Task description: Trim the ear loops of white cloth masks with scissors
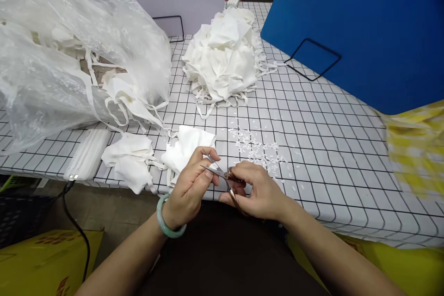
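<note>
Right hand (258, 192) grips small scissors (225, 178) at the near edge of the desk (312, 148), blades parted. Left hand (192, 182), fingers pinched narrow, meets the blade tips; whether it holds anything, cannot tell. White cloth piece (187, 148) just behind the scissors, white clippings (255, 148) scattered behind and right. Big cloth pile (224, 58) far behind; plastic bag (69, 46) far behind-left.

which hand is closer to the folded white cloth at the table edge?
Left. The left hand sits right against the folded white cloth; the right hand, holding the scissors, is further off to its right.
</note>
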A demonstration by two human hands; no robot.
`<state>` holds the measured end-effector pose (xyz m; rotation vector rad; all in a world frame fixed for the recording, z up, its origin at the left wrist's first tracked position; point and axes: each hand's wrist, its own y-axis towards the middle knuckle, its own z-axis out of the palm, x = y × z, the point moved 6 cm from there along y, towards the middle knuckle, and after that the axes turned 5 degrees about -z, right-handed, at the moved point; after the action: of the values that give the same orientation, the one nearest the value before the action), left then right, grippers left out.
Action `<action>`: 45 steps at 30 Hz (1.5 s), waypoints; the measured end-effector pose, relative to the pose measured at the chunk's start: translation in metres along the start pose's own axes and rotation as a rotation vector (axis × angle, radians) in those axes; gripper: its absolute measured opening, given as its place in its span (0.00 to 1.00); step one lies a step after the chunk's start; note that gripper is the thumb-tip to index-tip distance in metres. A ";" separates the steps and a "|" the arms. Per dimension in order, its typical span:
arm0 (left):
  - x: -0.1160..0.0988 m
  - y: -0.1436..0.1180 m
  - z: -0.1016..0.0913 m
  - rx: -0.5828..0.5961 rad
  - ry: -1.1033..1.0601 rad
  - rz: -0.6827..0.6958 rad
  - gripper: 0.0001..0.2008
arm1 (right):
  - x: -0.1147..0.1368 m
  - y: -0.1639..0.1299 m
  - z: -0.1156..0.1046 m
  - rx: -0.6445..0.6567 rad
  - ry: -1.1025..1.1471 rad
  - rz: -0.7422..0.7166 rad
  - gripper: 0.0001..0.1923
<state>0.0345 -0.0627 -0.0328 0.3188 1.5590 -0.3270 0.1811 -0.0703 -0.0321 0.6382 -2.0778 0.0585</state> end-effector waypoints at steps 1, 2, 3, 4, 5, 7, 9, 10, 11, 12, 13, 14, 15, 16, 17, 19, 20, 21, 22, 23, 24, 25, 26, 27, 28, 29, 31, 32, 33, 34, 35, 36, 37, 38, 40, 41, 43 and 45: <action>0.000 0.000 0.000 0.002 0.003 0.000 0.17 | 0.000 0.000 0.000 -0.006 0.001 -0.003 0.24; 0.000 0.000 0.001 0.004 0.007 0.001 0.17 | 0.000 0.000 0.000 -0.011 0.002 -0.006 0.24; 0.000 0.000 0.001 0.005 0.010 0.000 0.18 | 0.000 0.000 0.001 -0.016 0.002 -0.008 0.24; 0.000 0.000 0.001 0.003 0.013 0.000 0.18 | 0.000 0.000 0.001 -0.018 0.002 -0.008 0.24; 0.000 0.000 0.001 0.001 0.015 0.001 0.17 | -0.001 -0.001 0.001 -0.020 0.003 -0.006 0.24; 0.000 0.001 0.002 0.002 0.020 0.007 0.17 | -0.003 -0.003 0.002 -0.023 0.003 0.004 0.23; -0.001 0.002 0.005 0.012 0.027 0.017 0.17 | -0.005 -0.006 0.001 -0.032 -0.005 0.019 0.23; -0.001 0.004 0.007 0.022 0.031 0.018 0.17 | -0.007 -0.008 0.000 -0.039 -0.011 0.029 0.23; -0.001 0.006 0.010 0.034 0.033 0.019 0.17 | -0.009 -0.011 -0.001 -0.048 -0.019 0.042 0.22; 0.000 0.009 0.014 0.049 0.032 0.018 0.17 | -0.011 -0.014 -0.003 -0.056 -0.025 0.059 0.22; 0.000 0.012 0.018 0.065 0.029 0.016 0.17 | -0.013 -0.018 -0.006 -0.066 -0.031 0.079 0.22; 0.001 0.016 0.022 0.086 0.029 0.012 0.17 | -0.016 -0.022 -0.008 -0.076 -0.036 0.103 0.22; 0.002 0.020 0.027 0.108 0.032 0.008 0.18 | -0.019 -0.026 -0.011 -0.088 -0.040 0.129 0.22; 0.002 0.025 0.032 0.131 0.041 0.006 0.18 | -0.023 -0.030 -0.015 -0.103 -0.044 0.155 0.22; 0.003 0.030 0.037 0.155 0.057 0.006 0.18 | -0.026 -0.035 -0.019 -0.120 -0.050 0.181 0.23; 0.005 0.040 0.048 0.206 0.100 0.011 0.18 | -0.034 -0.045 -0.026 -0.156 -0.055 0.236 0.25; 0.006 0.045 0.053 0.229 0.118 0.015 0.19 | -0.038 -0.050 -0.029 -0.171 -0.046 0.269 0.26; 0.007 0.049 0.058 0.249 0.131 0.017 0.19 | -0.043 -0.055 -0.030 -0.184 -0.024 0.308 0.26; 0.009 0.053 0.063 0.265 0.138 0.017 0.19 | -0.048 -0.061 -0.031 -0.192 0.018 0.356 0.26; 0.011 0.056 0.067 0.275 0.141 0.012 0.18 | -0.054 -0.066 -0.030 -0.203 0.081 0.412 0.26; 0.014 0.058 0.070 0.279 0.140 0.002 0.18 | -0.060 -0.072 -0.029 -0.227 0.156 0.470 0.26; 0.016 0.059 0.073 0.279 0.139 -0.011 0.18 | -0.066 -0.077 -0.028 -0.264 0.234 0.524 0.25; 0.017 0.059 0.073 0.276 0.137 -0.024 0.18 | -0.071 -0.081 -0.028 -0.316 0.301 0.563 0.25; 0.017 0.059 0.072 0.272 0.137 -0.032 0.18 | -0.075 -0.084 -0.029 -0.373 0.352 0.573 0.25; 0.014 0.059 0.069 0.270 0.141 -0.033 0.18 | -0.076 -0.085 -0.031 -0.425 0.386 0.553 0.25; 0.009 0.059 0.064 0.267 0.151 -0.022 0.18 | -0.076 -0.083 -0.033 -0.464 0.407 0.509 0.27; -0.009 0.060 0.046 0.241 0.193 0.022 0.17 | -0.073 -0.073 -0.036 -0.487 0.444 0.398 0.30; -0.021 0.062 0.033 0.211 0.225 0.050 0.16 | -0.070 -0.065 -0.037 -0.482 0.463 0.353 0.29; -0.034 0.063 0.018 0.171 0.258 0.074 0.15 | -0.068 -0.056 -0.038 -0.474 0.480 0.322 0.28; -0.048 0.065 0.001 0.126 0.288 0.095 0.14 | -0.066 -0.046 -0.037 -0.472 0.492 0.305 0.25; -0.061 0.066 -0.015 0.085 0.311 0.112 0.14 | -0.063 -0.035 -0.036 -0.471 0.501 0.295 0.23; -0.072 0.067 -0.030 0.052 0.326 0.124 0.14 | -0.061 -0.023 -0.033 -0.470 0.511 0.289 0.21; -0.082 0.068 -0.044 0.027 0.332 0.131 0.14 | -0.059 -0.010 -0.028 -0.464 0.524 0.288 0.20; -0.088 0.068 -0.055 0.011 0.328 0.134 0.14 | -0.057 0.002 -0.021 -0.452 0.541 0.286 0.20; -0.090 0.071 -0.072 -0.006 0.282 0.117 0.15 | -0.053 0.026 -0.002 -0.393 0.555 0.272 0.20; -0.086 0.072 -0.078 -0.005 0.243 0.095 0.16 | -0.051 0.038 0.009 -0.356 0.539 0.259 0.20; -0.072 0.075 -0.085 0.003 0.201 0.052 0.16 | -0.049 0.057 0.027 -0.298 0.482 0.233 0.20; -0.056 0.074 -0.094 -0.088 0.312 0.055 0.12 | -0.050 0.070 0.037 -0.298 0.428 0.222 0.16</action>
<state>-0.0213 0.0430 0.0240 0.3556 1.8617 -0.1704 0.1415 0.0006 -0.0793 0.1893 -1.6879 0.0096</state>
